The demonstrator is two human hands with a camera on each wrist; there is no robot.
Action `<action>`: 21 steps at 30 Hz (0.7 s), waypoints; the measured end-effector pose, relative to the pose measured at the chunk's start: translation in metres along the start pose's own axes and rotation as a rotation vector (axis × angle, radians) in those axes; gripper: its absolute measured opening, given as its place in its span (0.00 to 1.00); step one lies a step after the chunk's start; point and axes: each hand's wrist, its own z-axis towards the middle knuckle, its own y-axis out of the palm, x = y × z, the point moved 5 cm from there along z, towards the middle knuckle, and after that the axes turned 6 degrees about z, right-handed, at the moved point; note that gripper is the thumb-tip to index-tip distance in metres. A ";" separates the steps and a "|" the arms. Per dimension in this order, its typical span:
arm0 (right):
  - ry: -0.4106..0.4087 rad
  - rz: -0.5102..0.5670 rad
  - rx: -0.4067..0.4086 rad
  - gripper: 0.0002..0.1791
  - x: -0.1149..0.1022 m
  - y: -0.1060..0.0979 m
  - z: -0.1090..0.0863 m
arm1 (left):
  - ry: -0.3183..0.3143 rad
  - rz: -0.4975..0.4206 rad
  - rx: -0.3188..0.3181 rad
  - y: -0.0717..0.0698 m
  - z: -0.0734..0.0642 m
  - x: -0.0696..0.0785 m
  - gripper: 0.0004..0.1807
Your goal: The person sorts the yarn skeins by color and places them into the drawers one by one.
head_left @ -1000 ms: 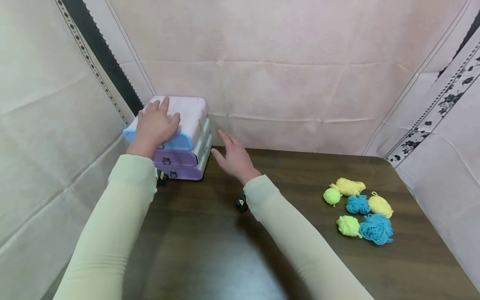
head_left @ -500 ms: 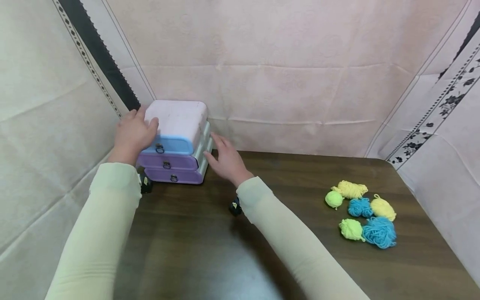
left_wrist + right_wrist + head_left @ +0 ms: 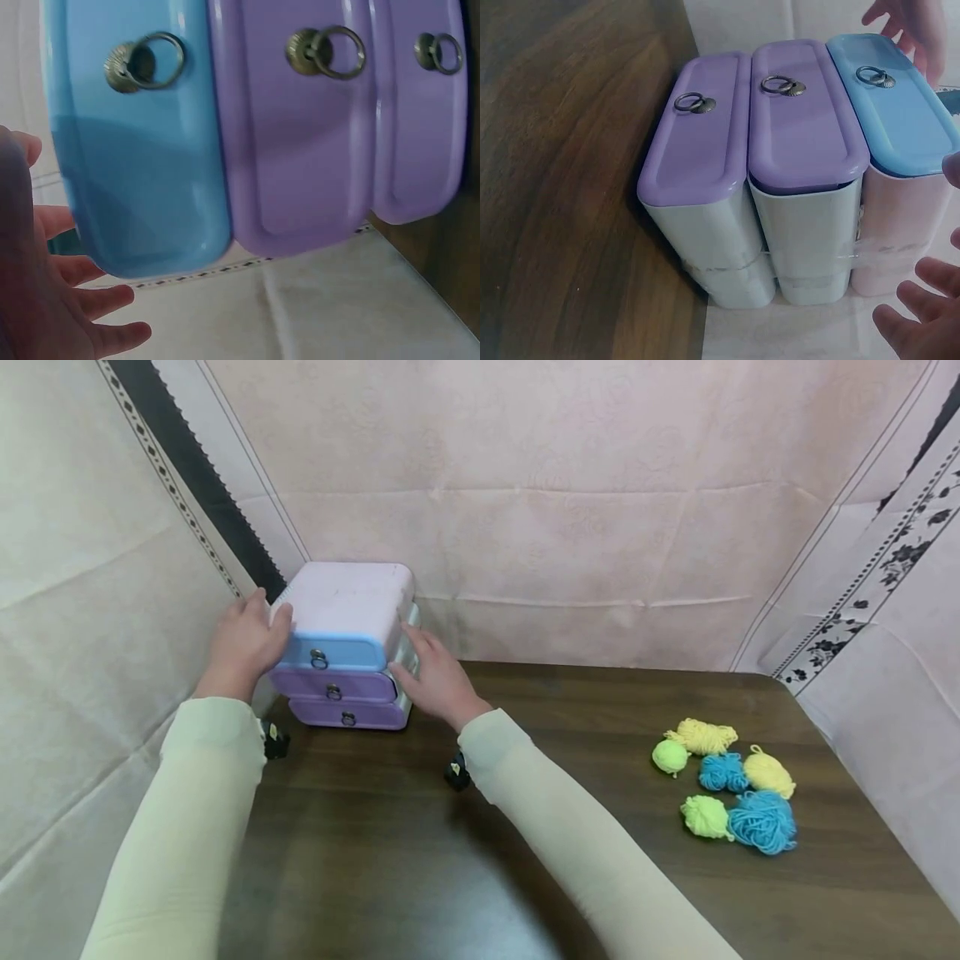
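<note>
Head view: the drawer stack (image 3: pixel 351 647) is not yet pulled open, flanked by left hand (image 3: pixel 243 645) and right hand (image 3: pixel 437 680), fingers spread, nothing gripped.

Glossy plastic drawers (image 3: pixel 304 142) with metal pulls (image 3: pixel 303 52)

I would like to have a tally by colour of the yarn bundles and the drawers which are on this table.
Yellow yarn bundles: 2
Blue yarn bundles: 2
Lime-green yarn bundles: 2
Blue drawer: 1
Purple drawers: 2
Total: 9
</note>
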 end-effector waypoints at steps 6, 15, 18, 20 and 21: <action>0.019 0.063 -0.023 0.40 -0.003 0.005 0.004 | -0.013 -0.068 -0.031 0.007 0.004 -0.013 0.45; -0.018 0.098 -0.018 0.40 -0.010 0.012 0.011 | -0.085 -0.230 -0.124 0.021 0.008 -0.031 0.44; -0.024 0.103 -0.020 0.38 -0.012 0.014 0.013 | -0.089 -0.294 -0.139 0.024 0.009 -0.034 0.44; -0.023 0.112 -0.025 0.37 -0.013 0.016 0.014 | -0.079 -0.343 -0.139 0.025 0.009 -0.034 0.45; -0.023 0.118 -0.026 0.37 -0.013 0.016 0.014 | -0.075 -0.366 -0.139 0.026 0.010 -0.034 0.45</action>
